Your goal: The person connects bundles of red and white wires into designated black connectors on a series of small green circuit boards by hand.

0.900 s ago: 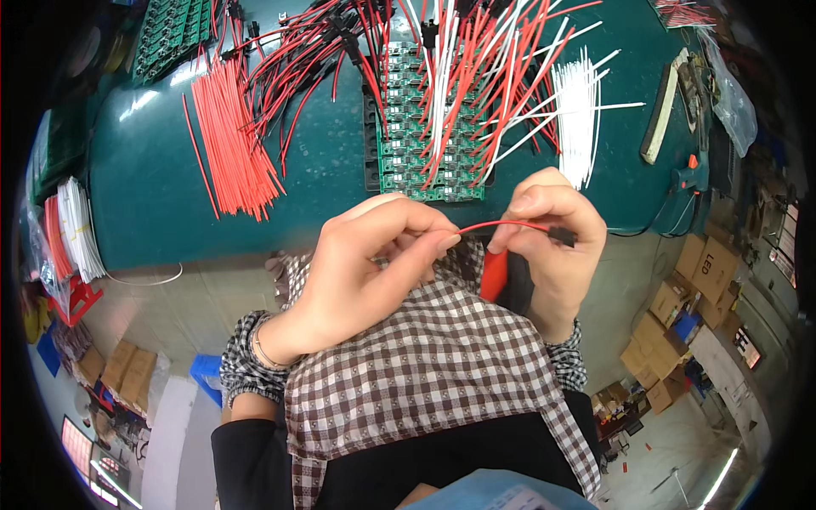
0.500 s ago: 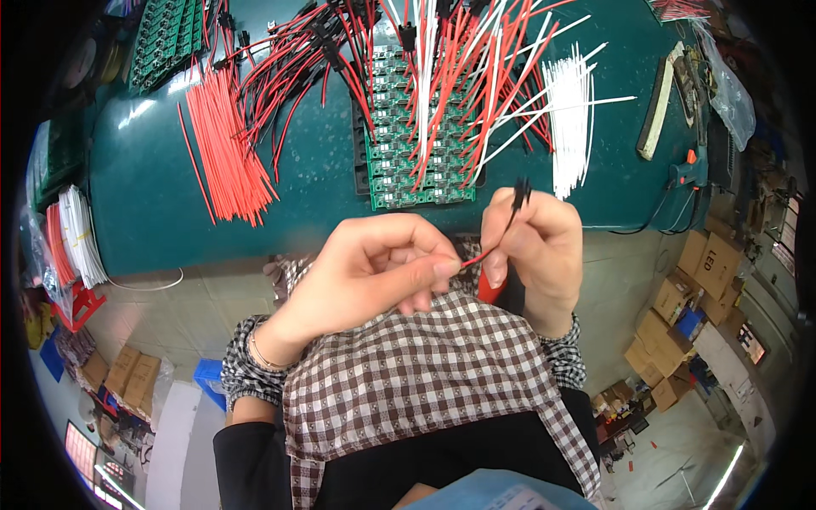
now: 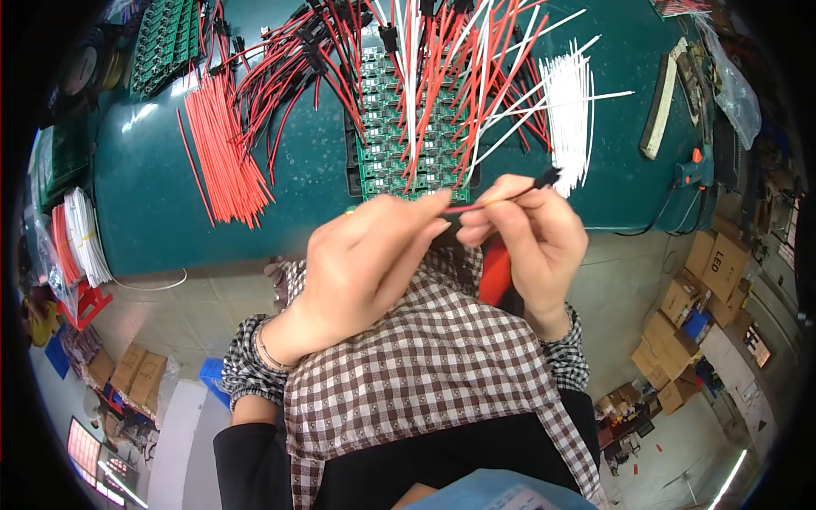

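Note:
Between my hands runs a short red-and-black connector lead with a black plug at its right end. My right hand pinches the lead near its middle, and the plug sticks out above the fingers. At the red end, the thumb and forefinger of my left hand close in on the wire; its tip is hidden there. Just beyond the left fingers lies a panel of green circuit boards, partly covered by red and white wires.
Bundles of red wires and white wires lie left and right of the boards. Red-black leads with black plugs are heaped behind. More circuit boards sit far left. A teal-handled tool rests at the right table edge.
Both hands have shifted slightly away from my body, toward the boards. The left hand has turned so its back shows more. The plug has tipped from upright to pointing right.

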A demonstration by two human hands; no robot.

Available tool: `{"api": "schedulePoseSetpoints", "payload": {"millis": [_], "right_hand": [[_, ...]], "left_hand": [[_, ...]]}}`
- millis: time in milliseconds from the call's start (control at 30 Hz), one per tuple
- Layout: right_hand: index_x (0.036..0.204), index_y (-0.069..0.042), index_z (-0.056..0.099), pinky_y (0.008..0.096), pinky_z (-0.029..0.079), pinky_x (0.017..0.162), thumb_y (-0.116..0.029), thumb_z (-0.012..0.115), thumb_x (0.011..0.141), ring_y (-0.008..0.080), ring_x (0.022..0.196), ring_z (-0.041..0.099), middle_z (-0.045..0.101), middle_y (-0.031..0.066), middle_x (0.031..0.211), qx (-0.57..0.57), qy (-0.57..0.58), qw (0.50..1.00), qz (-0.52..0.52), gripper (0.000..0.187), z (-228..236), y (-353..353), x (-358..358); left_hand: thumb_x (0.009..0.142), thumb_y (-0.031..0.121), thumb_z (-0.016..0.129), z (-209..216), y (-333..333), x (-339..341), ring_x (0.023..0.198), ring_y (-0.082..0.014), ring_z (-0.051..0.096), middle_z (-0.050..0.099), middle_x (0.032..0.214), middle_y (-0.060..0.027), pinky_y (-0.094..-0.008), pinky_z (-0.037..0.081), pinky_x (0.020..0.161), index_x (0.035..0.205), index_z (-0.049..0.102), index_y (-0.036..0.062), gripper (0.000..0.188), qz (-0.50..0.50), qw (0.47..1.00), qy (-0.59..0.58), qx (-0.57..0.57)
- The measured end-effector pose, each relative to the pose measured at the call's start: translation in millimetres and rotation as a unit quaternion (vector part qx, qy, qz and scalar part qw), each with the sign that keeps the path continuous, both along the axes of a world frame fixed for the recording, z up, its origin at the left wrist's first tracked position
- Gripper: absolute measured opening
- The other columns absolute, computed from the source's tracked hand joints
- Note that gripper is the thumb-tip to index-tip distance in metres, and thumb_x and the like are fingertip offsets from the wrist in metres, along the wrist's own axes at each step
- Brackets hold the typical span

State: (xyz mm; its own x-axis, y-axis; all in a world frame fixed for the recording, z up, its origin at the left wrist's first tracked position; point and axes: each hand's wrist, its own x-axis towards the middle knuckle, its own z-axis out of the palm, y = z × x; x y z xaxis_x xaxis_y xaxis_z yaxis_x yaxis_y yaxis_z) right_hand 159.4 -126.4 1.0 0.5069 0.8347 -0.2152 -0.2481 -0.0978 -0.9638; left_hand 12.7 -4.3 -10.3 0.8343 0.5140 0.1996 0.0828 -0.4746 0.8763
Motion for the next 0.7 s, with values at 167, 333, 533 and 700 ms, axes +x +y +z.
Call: {"api": "schedulePoseSetpoints", "payload": {"millis": [167, 333, 533, 700], "right_hand": [[0.095, 0.011, 0.058, 0.0267, 0.059, 0.066, 0.006, 0.057, 0.093, 0.0193, 0.077, 0.071, 0.067, 0.0164, 0.093, 0.043, -0.196, 0.978, -0.054, 0.007, -10, 5, 7], [0.099, 0.009, 0.062, 0.0256, 0.058, 0.063, 0.004, 0.063, 0.089, 0.017, 0.075, 0.071, 0.069, 0.0151, 0.09, 0.003, -0.282, 0.959, -0.032, 0.011, -16, 16, 0], [0.097, 0.01, 0.061, 0.0236, 0.057, 0.061, 0.005, 0.057, 0.093, 0.0147, 0.071, 0.069, 0.069, 0.0147, 0.088, -0.022, -0.299, 0.954, -0.026, 0.008, -16, 28, -2], [0.097, 0.01, 0.061, 0.0231, 0.057, 0.06, 0.004, 0.058, 0.092, 0.0136, 0.07, 0.069, 0.07, 0.0141, 0.086, -0.041, -0.286, 0.957, -0.036, 0.008, -16, 32, -3]], "left_hand": [[0.08, 0.002, 0.073, -2, 0, 1, 0.058, -0.0209, 0.057, 0.057, 0.073, -0.0074, -0.0318, 0.047, 0.052, 0.111, 0.066, 0.0031, 0.032, 0.06, 0.997, 0.048, 0.032], [0.08, 0.004, 0.073, -8, -4, 3, 0.057, -0.0206, 0.056, 0.055, 0.074, -0.0067, -0.032, 0.045, 0.05, 0.113, 0.065, 0.0026, 0.034, 0.063, 0.994, 0.057, 0.07], [0.08, 0.005, 0.074, -9, -6, 1, 0.057, -0.0203, 0.055, 0.054, 0.073, -0.0059, -0.0318, 0.045, 0.05, 0.116, 0.063, 0.0014, 0.038, 0.067, 0.993, 0.068, 0.071], [0.08, 0.005, 0.074, -10, -5, 1, 0.057, -0.0201, 0.055, 0.054, 0.073, -0.0057, -0.0315, 0.045, 0.049, 0.116, 0.063, 0.0011, 0.038, 0.063, 0.993, 0.067, 0.068]]}}
